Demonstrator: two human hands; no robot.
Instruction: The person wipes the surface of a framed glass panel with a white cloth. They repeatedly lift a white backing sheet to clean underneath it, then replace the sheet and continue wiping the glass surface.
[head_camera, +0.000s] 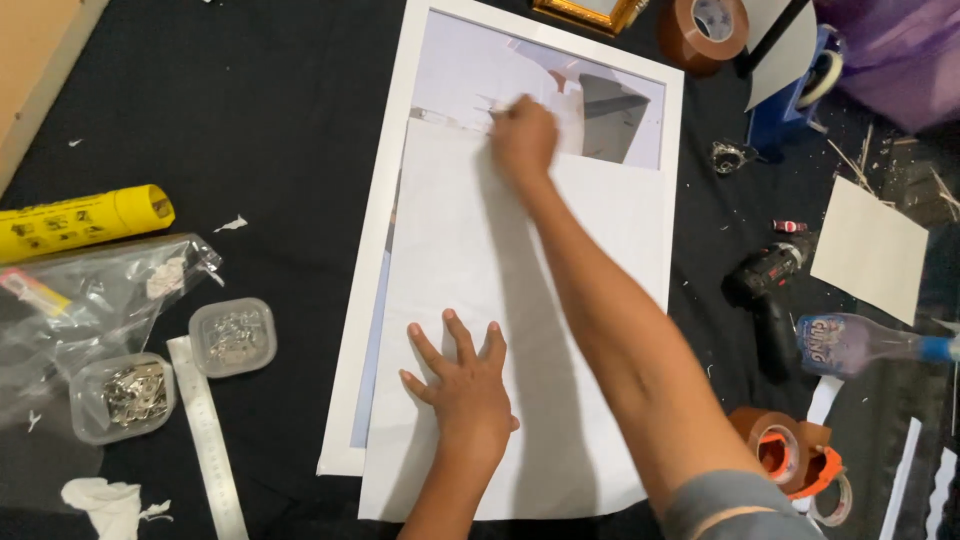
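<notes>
On the black cloth-covered surface (270, 130), a large white paper sheet (450, 300) lies over a white rectangular picture frame (385, 200). The left hand (465, 390) presses flat on the sheet's lower part, fingers spread, gripping nothing. The right hand (523, 135) rests at the sheet's top edge, its grip closed; whether it pinches the paper I cannot tell.

Under your hands you have a plain white paper sheet (520, 330) in a white rectangular frame (385, 200) on black cloth (270, 120). You've a yellow cardboard tube (85, 222), brown tape roll (703, 32) and silver metal ruler (207, 435).
</notes>
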